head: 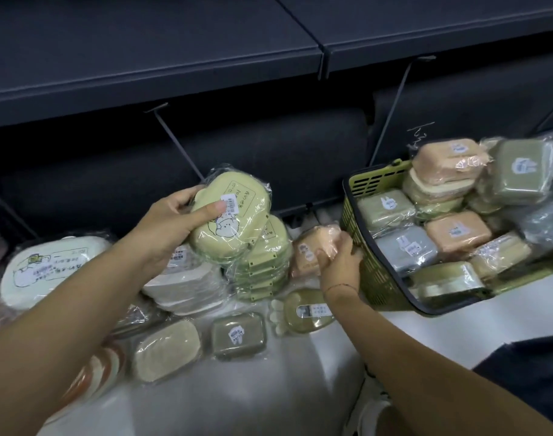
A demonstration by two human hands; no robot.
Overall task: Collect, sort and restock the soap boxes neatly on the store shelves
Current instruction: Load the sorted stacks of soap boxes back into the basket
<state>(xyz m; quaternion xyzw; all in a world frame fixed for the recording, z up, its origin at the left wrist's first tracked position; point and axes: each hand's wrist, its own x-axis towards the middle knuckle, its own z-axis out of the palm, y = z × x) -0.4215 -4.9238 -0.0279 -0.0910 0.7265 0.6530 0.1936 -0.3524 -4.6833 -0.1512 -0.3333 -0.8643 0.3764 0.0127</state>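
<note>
My left hand (177,220) grips a light-green oval soap box (234,215) in clear wrap, held just above a stack of matching green boxes (265,269) on the white shelf (268,372). My right hand (339,262) holds a peach soap box (309,250) that sits on the shelf between the green stack and the basket. A green plastic basket (363,247) at the right is piled with green, peach and grey wrapped soap boxes (454,231).
A white box stack (187,284) and a large white box (48,265) lie at the left. Small green boxes (239,336) and a paw-shaped dish (303,311) lie near the front. A dark shelf (174,58) overhangs, with metal brackets (177,146) slanting down.
</note>
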